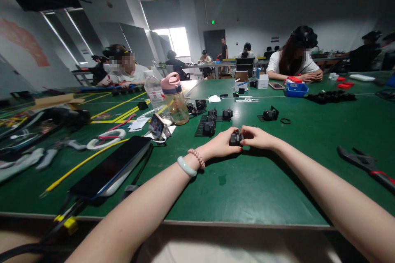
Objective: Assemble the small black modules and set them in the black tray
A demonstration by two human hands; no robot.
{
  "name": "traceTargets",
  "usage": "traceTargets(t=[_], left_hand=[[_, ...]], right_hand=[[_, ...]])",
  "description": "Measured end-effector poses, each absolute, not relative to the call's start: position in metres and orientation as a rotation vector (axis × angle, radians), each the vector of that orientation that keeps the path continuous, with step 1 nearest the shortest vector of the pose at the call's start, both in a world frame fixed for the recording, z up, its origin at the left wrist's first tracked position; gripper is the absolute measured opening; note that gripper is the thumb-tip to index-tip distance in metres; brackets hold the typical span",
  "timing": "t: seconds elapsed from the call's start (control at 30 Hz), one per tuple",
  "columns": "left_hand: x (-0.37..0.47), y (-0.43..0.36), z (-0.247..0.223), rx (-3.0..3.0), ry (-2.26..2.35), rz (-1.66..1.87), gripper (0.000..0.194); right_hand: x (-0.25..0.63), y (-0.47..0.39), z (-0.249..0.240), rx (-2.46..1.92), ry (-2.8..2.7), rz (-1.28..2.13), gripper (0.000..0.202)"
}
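Between my two hands, just above the green table [222, 197], is a small black blocky part [235, 139]; its exact kind I cannot make out. My left hand [222, 141] grips it from the left, thumb along the near side. From the right, my right hand [256, 136] pinches it with closed fingers. Just beyond my left hand, similar black parts [210, 126] stand on a black slatted piece, and another black part [227, 114] sits beside them. Farther right lie one more black part [270, 113] and a black ring [285, 121].
Pliers [364, 164] with red-and-black handles lie at the right. To the left are a dark phone-like device [114, 166], a yellow cable [89, 160], a small propped screen [157, 126] and a drink bottle [176, 104]. A blue bin [296, 89] stands near a person across the table.
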State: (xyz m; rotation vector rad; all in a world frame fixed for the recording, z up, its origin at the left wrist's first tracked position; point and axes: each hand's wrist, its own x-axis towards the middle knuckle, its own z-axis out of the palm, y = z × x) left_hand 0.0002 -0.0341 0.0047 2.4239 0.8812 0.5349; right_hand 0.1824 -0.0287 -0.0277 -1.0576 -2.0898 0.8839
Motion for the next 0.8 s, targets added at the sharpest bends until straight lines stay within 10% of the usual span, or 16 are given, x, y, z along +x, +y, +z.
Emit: traceTargets(t=[0.8], left_hand=[[-0.001, -0.033, 0.003, 2.377, 0.839, 0.541, 0.052]], right_hand=[[0.181, -0.041, -0.022, -1.040, -2.184, 0.737, 0.036]])
